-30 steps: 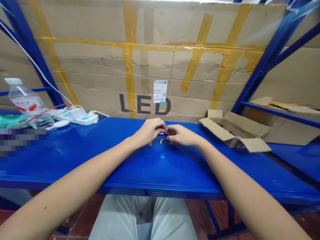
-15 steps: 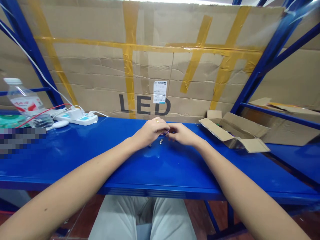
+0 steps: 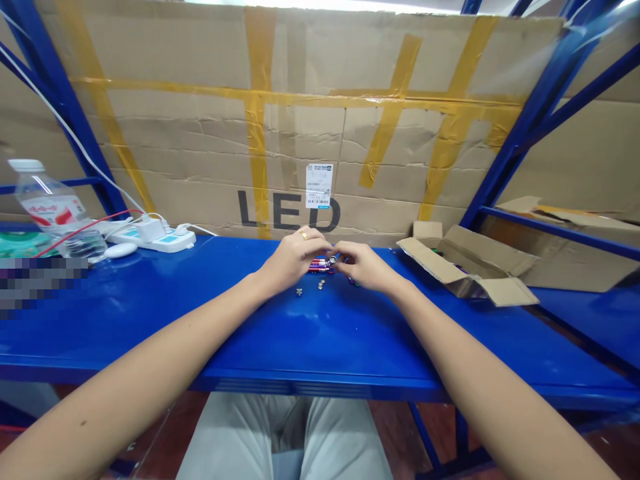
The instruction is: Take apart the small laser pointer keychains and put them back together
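Observation:
My left hand (image 3: 294, 259) and my right hand (image 3: 365, 265) meet over the blue table, fingers bent and tips close together. Between the right thumb and fingers is a small metal tube (image 3: 333, 261), its round silver end facing me. The left fingertips come up to its upper side; whether they grip it is hidden. Below and beside the left fingers lie shiny red and purple metal tubes (image 3: 317, 267). Nearer to me are several small silver button-like pieces (image 3: 321, 285), with more silver pieces (image 3: 299, 292) to their left. A small dark purple item (image 3: 353, 282) shows under the right hand.
An open cardboard box (image 3: 465, 263) stands at the right. On the left are a power strip (image 3: 170, 240) with plugs and cables, a white oval object (image 3: 121, 250) and a plastic bottle (image 3: 57, 213). A large cardboard sheet (image 3: 200, 153) closes off the back of the blue table (image 3: 320, 340).
My left hand has shifted slightly left and its fingers have lifted, uncovering the red and purple tubes. The silver end at the right fingertips now shows more plainly.

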The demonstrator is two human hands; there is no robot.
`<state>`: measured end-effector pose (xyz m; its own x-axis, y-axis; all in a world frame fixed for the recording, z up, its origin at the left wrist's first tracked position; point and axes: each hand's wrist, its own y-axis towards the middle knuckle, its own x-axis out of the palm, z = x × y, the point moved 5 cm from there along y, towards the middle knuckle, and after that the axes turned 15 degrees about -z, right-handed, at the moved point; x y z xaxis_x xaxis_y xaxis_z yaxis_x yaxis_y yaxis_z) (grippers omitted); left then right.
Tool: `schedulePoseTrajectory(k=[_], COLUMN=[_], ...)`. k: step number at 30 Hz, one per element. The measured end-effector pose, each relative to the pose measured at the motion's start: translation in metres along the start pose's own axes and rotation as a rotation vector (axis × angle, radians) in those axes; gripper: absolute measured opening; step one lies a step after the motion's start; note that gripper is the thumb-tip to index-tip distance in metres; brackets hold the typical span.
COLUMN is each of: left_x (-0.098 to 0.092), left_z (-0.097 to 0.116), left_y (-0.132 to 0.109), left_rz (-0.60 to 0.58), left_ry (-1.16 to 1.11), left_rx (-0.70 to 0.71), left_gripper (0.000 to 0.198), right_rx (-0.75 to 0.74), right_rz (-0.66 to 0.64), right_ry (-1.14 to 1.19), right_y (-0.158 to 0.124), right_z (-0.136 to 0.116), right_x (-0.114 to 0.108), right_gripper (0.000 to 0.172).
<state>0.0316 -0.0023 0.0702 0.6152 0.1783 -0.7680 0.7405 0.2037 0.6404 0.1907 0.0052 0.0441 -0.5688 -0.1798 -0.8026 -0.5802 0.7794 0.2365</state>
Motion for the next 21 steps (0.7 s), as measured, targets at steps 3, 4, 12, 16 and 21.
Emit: schedulePoseTrajectory(k=[3,4,12,16,21], left_x=[0.002,0.003,0.016,0.009,0.005], left_z=[0.001,0.002,0.003,0.003,0.010], left_y=[0.000,0.000,0.000,0.001,0.003], left_rz=[-0.083,-0.105,-0.253,-0.134,-0.041], left_ry=[0.090,0.114,0.206,0.113,0.043], left_rx=[0.045,0.054,-0.007,-0.010,0.020], left_gripper=[0.027,0.028,0.032,0.025,0.017], right_rx=[0.020,0.026,0.017,-0.014,0.004], right_rz=[0.005,0.004,-0.011,0.012,0.020], right_ry=[-0.004,-0.001,-0.032,-0.055,0.011], right_y=[0.000,-0.001,0.000,0.002,0.002], right_z=[-0.001,-0.002,-0.006,0.001,0.002], right_x=[-0.001,-0.001,0.003,0.004,0.005], right_gripper=[0.018,0.018,0.016,0.017,0.015])
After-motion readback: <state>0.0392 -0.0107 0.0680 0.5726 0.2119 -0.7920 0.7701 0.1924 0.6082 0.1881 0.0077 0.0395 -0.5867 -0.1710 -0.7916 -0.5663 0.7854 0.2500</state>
